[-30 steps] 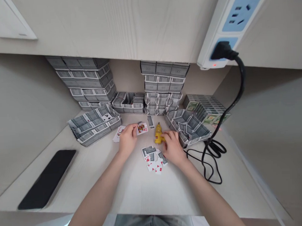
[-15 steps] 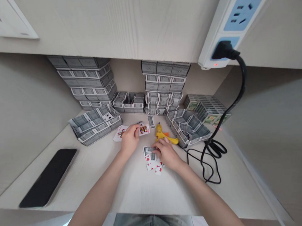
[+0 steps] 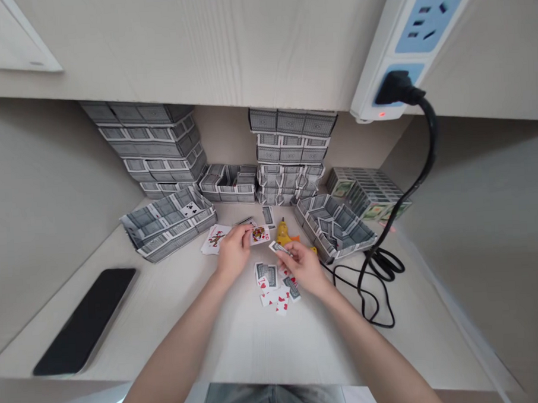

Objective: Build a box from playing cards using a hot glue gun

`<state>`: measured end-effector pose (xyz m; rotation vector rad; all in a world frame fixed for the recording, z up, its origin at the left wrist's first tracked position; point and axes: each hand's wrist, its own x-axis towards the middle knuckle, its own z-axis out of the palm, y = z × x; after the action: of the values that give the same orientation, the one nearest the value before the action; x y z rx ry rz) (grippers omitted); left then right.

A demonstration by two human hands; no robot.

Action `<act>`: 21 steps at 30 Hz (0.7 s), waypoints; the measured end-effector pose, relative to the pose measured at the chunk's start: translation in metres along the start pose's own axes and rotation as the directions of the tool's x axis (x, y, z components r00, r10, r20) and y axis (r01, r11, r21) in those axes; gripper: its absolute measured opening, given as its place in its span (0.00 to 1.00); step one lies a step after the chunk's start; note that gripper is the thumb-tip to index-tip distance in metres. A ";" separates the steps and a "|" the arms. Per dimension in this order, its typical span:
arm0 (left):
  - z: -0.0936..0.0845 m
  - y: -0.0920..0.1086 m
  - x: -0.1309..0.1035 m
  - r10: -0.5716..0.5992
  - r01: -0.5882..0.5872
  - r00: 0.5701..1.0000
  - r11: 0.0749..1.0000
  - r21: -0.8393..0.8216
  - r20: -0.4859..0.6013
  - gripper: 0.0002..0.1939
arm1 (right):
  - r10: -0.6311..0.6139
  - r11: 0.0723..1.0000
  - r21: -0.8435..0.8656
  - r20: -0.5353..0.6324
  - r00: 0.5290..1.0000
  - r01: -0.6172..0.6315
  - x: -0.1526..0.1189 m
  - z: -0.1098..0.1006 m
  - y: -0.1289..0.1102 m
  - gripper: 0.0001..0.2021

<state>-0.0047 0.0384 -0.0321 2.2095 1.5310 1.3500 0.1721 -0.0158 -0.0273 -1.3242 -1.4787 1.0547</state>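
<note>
A face-up playing card with a red court figure is pinched in my left hand. My right hand grips a small card piece, grey pattern upward, just right of that card. Below my hands lies a loose pile of cut card pieces, some showing red hearts and some grey backs. A stack of whole cards with a joker on top sits left of my left hand. Behind my right hand is a yellow glue gun, partly covered by the fingers.
Open trays built from cards stand left and right, with tall card-box stacks behind. A black phone lies at left. A black cable coils at right, near a power strip.
My right hand has lifted a small card piece off the pile and brought it up beside the card in my left hand. The left hand has barely shifted.
</note>
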 end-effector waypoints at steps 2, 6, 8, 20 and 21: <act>-0.001 0.002 0.000 0.004 -0.004 1.000 1.000 -0.004 0.001 0.08 | 0.080 0.974 0.211 -0.009 0.997 -0.076 0.001 -0.002 -0.003 0.12; -0.003 0.008 -0.001 0.014 -0.014 1.000 1.000 -0.014 0.008 0.08 | 0.088 0.915 0.399 -0.049 0.995 -0.061 0.002 -0.007 -0.010 0.11; -0.004 0.010 -0.001 0.025 -0.024 1.000 1.000 -0.015 0.010 0.08 | 0.088 0.877 0.477 -0.043 0.995 -0.057 0.002 -0.008 -0.012 0.10; -0.004 0.011 -0.001 0.059 -0.058 0.998 0.997 -0.055 0.030 0.08 | 0.080 0.850 0.527 -0.108 0.991 -0.011 0.007 -0.010 -0.004 0.15; -0.004 0.012 -0.002 0.069 -0.067 0.997 0.996 -0.059 0.035 0.08 | 0.082 0.857 0.514 -0.097 0.992 -0.020 0.007 -0.011 -0.004 0.16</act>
<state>0.0007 0.0299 -0.0242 2.2575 1.3980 1.3461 0.1808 -0.0089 -0.0200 -1.0205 -0.9796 1.2747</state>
